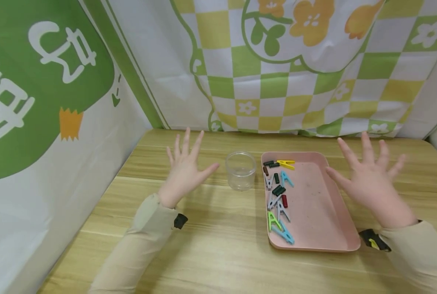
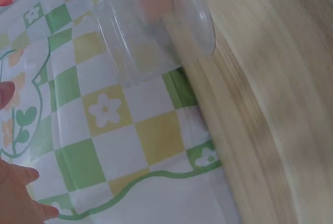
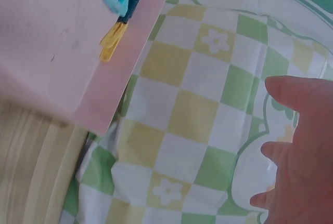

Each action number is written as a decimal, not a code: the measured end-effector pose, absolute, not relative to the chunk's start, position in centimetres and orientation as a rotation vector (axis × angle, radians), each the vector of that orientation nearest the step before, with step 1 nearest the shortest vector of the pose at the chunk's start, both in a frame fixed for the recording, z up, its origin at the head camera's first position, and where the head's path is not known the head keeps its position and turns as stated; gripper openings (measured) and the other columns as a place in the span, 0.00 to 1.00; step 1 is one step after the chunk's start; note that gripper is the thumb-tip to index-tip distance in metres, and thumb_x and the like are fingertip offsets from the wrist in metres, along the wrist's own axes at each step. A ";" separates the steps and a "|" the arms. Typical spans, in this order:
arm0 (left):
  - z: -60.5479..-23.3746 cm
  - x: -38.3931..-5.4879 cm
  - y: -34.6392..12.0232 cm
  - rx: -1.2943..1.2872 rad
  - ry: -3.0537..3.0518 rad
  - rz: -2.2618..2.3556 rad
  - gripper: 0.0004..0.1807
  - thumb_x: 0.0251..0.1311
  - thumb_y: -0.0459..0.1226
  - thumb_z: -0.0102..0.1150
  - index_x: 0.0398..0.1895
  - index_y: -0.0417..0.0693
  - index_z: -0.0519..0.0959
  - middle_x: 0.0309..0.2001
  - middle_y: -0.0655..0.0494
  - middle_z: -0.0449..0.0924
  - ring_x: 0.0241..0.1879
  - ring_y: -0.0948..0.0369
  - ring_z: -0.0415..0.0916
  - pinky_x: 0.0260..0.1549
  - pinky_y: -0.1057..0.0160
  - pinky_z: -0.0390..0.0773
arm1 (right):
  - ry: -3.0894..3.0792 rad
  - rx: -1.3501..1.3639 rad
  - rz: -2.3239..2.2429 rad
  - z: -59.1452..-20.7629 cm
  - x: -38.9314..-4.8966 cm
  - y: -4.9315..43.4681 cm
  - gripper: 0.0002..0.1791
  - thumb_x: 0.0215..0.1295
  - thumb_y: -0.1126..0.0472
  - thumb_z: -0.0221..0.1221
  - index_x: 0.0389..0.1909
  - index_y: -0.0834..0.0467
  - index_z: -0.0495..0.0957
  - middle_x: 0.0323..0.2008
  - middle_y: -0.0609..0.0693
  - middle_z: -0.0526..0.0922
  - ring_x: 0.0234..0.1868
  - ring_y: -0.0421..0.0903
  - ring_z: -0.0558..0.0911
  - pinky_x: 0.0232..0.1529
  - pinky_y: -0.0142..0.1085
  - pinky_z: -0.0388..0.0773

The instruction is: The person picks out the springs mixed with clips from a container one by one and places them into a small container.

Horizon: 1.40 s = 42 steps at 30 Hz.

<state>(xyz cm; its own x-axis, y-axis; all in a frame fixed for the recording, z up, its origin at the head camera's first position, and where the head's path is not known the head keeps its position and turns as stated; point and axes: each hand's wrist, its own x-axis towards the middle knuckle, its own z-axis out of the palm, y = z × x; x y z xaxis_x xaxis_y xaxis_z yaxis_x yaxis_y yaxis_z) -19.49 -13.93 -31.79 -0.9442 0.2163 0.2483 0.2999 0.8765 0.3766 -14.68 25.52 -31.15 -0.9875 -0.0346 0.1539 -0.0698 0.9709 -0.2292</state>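
My left hand is held over the table left of a clear plastic cup, its fingers spread and holding nothing. On the other side, my right hand spreads its fingers beside the right wall of a pink tray, also holding nothing. Along the tray's left side lie several clothespins, among them a yellow clothespin, a green clothespin and a blue clothespin. Mixed in are small dark ridged pieces and a red ridged piece. The cup shows nothing inside.
The wooden table runs under everything. Behind it hangs a checked cloth with flowers, reaching down to the table's back edge. A white and green cloth hangs along the left side.
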 end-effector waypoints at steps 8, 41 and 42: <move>-32.6 -21.6 -12.8 -0.375 -2.827 -1.190 0.54 0.52 0.50 0.68 0.75 0.50 0.45 0.75 0.44 0.44 0.72 0.42 0.45 0.65 0.39 0.51 | -2.926 0.173 0.438 -31.7 -15.4 23.9 0.42 0.67 0.37 0.49 0.75 0.49 0.45 0.73 0.65 0.29 0.67 0.74 0.34 0.56 0.72 0.24; -37.1 -24.4 -9.4 -0.298 -2.871 -2.078 0.53 0.52 0.35 0.68 0.75 0.54 0.43 0.73 0.39 0.46 0.66 0.39 0.57 0.53 0.44 0.73 | -3.064 0.406 1.022 -34.0 -17.9 21.4 0.35 0.68 0.42 0.50 0.68 0.60 0.61 0.72 0.68 0.45 0.68 0.73 0.36 0.55 0.75 0.33; -37.2 -24.4 -9.4 -0.308 -2.878 -2.071 0.53 0.52 0.35 0.68 0.75 0.53 0.43 0.73 0.40 0.46 0.66 0.39 0.58 0.53 0.45 0.73 | -3.061 0.411 1.052 -34.2 -18.0 21.3 0.35 0.68 0.42 0.51 0.67 0.61 0.62 0.72 0.68 0.45 0.68 0.73 0.35 0.55 0.76 0.32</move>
